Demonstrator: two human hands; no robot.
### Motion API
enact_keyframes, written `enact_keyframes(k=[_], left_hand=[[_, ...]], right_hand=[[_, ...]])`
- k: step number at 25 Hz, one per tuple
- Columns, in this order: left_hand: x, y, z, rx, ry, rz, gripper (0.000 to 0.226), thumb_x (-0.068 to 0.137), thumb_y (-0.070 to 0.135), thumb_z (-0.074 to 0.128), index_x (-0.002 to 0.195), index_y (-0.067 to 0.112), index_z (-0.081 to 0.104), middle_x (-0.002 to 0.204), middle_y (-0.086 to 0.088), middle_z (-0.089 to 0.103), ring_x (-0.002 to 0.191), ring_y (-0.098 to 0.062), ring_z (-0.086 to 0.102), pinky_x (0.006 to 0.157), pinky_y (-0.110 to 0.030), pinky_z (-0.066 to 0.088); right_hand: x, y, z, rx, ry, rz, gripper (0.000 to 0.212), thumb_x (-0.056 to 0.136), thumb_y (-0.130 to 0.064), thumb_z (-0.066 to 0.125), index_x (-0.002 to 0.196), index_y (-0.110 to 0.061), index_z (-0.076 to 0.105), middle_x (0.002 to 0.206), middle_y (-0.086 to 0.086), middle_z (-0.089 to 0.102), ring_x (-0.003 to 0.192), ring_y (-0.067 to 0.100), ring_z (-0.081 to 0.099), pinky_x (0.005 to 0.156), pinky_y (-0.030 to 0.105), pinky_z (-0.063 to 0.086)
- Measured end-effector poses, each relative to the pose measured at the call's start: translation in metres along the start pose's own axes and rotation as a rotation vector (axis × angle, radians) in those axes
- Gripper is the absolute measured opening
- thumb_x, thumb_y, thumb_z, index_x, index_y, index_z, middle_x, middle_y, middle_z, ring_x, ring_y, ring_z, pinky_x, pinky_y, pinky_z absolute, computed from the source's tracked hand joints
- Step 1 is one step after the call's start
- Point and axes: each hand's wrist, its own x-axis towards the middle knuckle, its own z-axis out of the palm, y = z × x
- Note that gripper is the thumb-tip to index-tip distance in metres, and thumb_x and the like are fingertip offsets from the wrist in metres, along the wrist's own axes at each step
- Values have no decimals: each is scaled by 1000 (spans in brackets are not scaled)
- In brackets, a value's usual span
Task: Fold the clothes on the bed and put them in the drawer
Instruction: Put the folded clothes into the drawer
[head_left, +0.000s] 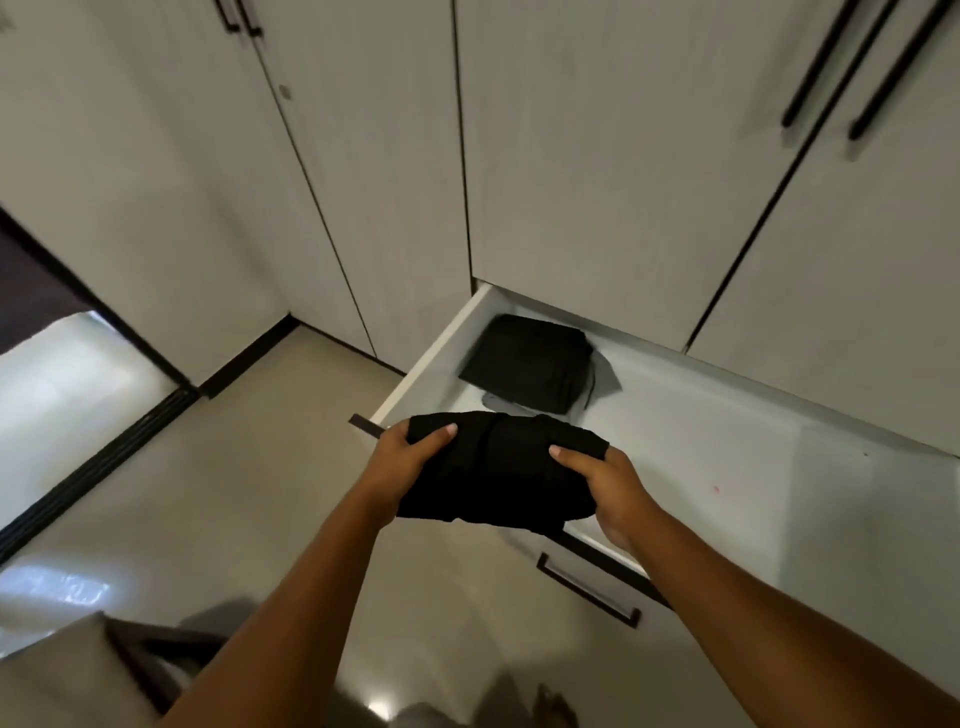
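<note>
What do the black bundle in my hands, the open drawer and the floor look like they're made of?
The black bundle: soft matte fabric, probably a cotton knit; it sags and creases between the left hand and right hand. The open drawer: smooth white board, likely laminate or painted wood; flat, even satin faces. The floor: glossy beige tile or polished stone; it mirrors bright light.

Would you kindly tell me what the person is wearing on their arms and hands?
Nothing worn shows: the left hand and right hand are bare, with no gloves, rings or bracelets in view. The left forearm and right forearm are bare too, with no sleeve or watch visible.
</note>
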Motion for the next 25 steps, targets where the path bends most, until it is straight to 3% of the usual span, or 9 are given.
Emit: enact_keyframes(k=[4, 10, 15, 17, 19, 22, 24, 25], left_hand=[[47, 17, 22, 85, -88, -78, 43, 87, 48, 74, 117, 19, 65, 109, -6, 74, 100, -25, 72, 88, -43, 60], [148, 9, 9, 115, -164, -195, 56, 80, 31, 84, 127, 11, 61, 117, -12, 70, 109, -30, 68, 97, -47, 56], [254, -46, 1, 256, -122, -383, 47, 89, 31, 76, 126, 5, 63, 117, -15, 69, 108, -32, 67, 100, -46, 55], [297, -74, 5, 396, -138, -455, 40, 92, 28, 72, 123, 3, 64, 117, -17, 68, 110, -35, 66, 101, -47, 53], [327, -99, 13, 586, -150, -437, 35, 95, 25, 68, 122, 4, 63, 114, -18, 68, 110, -35, 65, 99, -46, 52], [342, -127, 27, 836, -83, -378, 45, 98, 22, 63, 135, 4, 45, 125, -19, 60, 119, -37, 60, 99, -48, 49], [330, -133, 33, 1080, 45, -279, 51, 99, 25, 60, 141, 5, 39, 140, -20, 51, 128, -40, 53, 103, -49, 46], [326, -135, 35, 1191, 62, -125, 54, 99, 28, 61, 143, 7, 38, 146, -19, 46, 132, -40, 49, 105, -50, 45]], right_hand=[[33, 5, -18, 56, 46, 73, 46, 85, -32, 81, 126, -16, 66, 115, 5, 75, 109, 27, 69, 102, 48, 54], [104, 22, -2, 93, 13, 187, 58, 81, -17, 84, 134, -15, 60, 122, 10, 72, 113, 30, 68, 103, 49, 53], [168, 48, 26, 105, 80, 381, 38, 90, -19, 77, 124, -23, 61, 112, 2, 70, 103, 23, 67, 83, 38, 58], [197, 64, 33, 63, 85, 452, 31, 94, -19, 72, 122, -25, 59, 111, 2, 69, 101, 22, 67, 83, 38, 58], [222, 84, 37, -10, 68, 517, 34, 97, -20, 68, 129, -20, 57, 119, 9, 69, 105, 25, 69, 95, 45, 58], [246, 105, 50, -173, 191, 574, 25, 96, -12, 68, 116, -19, 53, 122, 13, 64, 98, 22, 66, 98, 44, 56], [246, 110, 64, -407, 317, 618, 51, 92, -18, 74, 130, -12, 41, 131, 16, 54, 107, 29, 60, 97, 45, 54], [245, 113, 68, -641, 369, 571, 65, 89, -23, 77, 138, -10, 36, 139, 17, 47, 119, 35, 55, 101, 48, 51]])
